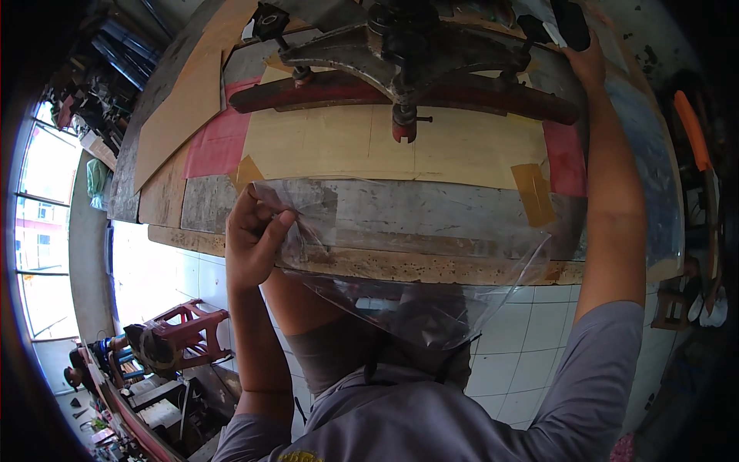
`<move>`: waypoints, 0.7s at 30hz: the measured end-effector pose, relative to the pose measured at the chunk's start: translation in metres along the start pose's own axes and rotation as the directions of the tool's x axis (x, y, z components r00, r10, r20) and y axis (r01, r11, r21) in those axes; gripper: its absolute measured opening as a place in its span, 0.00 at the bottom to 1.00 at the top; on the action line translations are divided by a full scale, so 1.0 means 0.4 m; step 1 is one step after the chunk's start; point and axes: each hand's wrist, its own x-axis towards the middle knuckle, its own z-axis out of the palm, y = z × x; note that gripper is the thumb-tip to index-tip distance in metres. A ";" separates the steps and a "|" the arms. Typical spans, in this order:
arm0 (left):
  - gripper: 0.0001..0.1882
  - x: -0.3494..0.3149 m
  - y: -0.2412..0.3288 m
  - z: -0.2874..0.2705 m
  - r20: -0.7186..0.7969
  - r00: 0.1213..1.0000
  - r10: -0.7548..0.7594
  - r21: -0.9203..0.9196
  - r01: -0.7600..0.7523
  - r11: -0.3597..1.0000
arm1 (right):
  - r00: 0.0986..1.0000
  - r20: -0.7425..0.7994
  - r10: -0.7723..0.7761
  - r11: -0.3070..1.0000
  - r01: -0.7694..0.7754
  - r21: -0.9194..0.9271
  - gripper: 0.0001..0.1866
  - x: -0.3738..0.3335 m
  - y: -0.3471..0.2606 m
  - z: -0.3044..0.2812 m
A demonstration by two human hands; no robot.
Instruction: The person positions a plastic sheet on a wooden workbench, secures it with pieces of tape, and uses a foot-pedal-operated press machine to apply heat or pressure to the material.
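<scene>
My left hand [254, 235] pinches one corner of a clear plastic sheet or bag [454, 312] between thumb and fingers. The plastic lies over the table's near edge and sags down in front of my lap. At the far right, my right hand [589, 61] is closed round a black handle [570, 25]; its fingers are partly hidden. Between my arms, a pale yellow sheet [331, 146] lies flat on the metal worktop [400, 208], with brown tape [533, 194] at its corners. A dark metal clamp frame [339, 52] with a red-brown curved bar [323, 91] stands over it.
Red strips [219, 142] flank the yellow sheet. A brown board [188, 100] lies on the left of the table. Bluish plastic [643, 169] covers the right side. A red stool [196, 331] stands on the floor at left. An orange object [691, 129] is at far right.
</scene>
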 end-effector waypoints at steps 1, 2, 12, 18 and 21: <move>0.10 0.000 -0.003 -0.003 0.000 1.000 0.008 0.009 -0.008 1.000 | 0.998 -0.046 -0.039 0.999 0.038 -0.016 0.51 -0.002 0.003 0.001; 0.10 -0.001 -0.004 -0.006 -0.001 1.000 0.017 0.018 -0.017 1.000 | 0.998 -0.047 -0.036 0.999 0.035 -0.018 0.51 -0.003 0.007 0.000; 0.10 0.001 0.009 0.002 -0.007 1.000 -0.007 -0.004 0.007 1.000 | 1.000 -0.004 0.008 1.000 -0.008 -0.012 0.50 -0.019 -0.036 -0.020; 0.10 0.000 0.001 0.002 -0.005 1.000 -0.004 -0.023 0.004 1.000 | 0.999 -0.046 0.002 1.000 -0.001 0.004 0.46 -0.023 -0.043 -0.015; 0.10 -0.002 -0.006 0.003 -0.048 0.998 0.027 -0.013 -0.028 1.000 | 1.000 0.007 0.014 1.000 -0.014 0.024 0.44 -0.024 -0.052 -0.017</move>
